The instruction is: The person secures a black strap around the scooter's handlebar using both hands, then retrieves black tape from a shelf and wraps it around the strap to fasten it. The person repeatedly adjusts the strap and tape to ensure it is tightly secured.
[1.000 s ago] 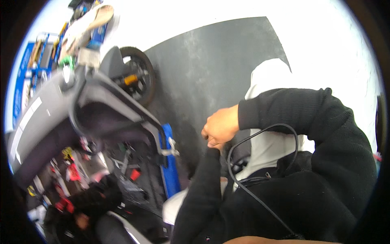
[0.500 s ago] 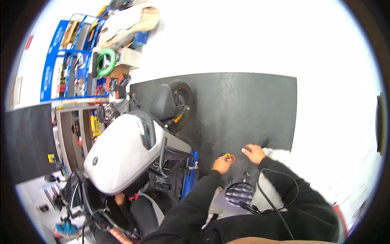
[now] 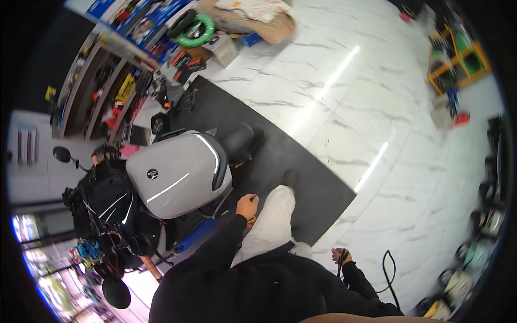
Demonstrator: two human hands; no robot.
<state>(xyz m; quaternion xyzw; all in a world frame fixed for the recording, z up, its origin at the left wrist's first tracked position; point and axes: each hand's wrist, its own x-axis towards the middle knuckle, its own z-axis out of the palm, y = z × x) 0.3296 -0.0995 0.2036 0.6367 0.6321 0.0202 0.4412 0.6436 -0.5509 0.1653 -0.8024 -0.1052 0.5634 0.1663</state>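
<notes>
Beside my white-trousered leg (image 3: 270,218), my left hand (image 3: 247,206) is closed around a small tool with red and yellow handles (image 3: 251,221). Only its coloured part peeks out below the hand, so its working end is hidden. Off to the right, over the tiled floor, my right hand (image 3: 341,255) is closed on a black cable (image 3: 340,265). A loop of black cable (image 3: 385,264) hangs further right. Left of my left hand stands a scooter with a large grey-white top box (image 3: 180,175) and a black seat (image 3: 238,139).
The scooter stands on a dark mat (image 3: 307,177) over marble-patterned tiles (image 3: 334,107). Shelves of parts (image 3: 97,89) and cardboard boxes (image 3: 222,49) line the far left. A yellow rack (image 3: 460,64) stands far right, with several machines along the right edge.
The view has swung round, showing more floor on the right. My right hand has left the mat's near side for the far right and now grips the cable. My left hand keeps the tool.
</notes>
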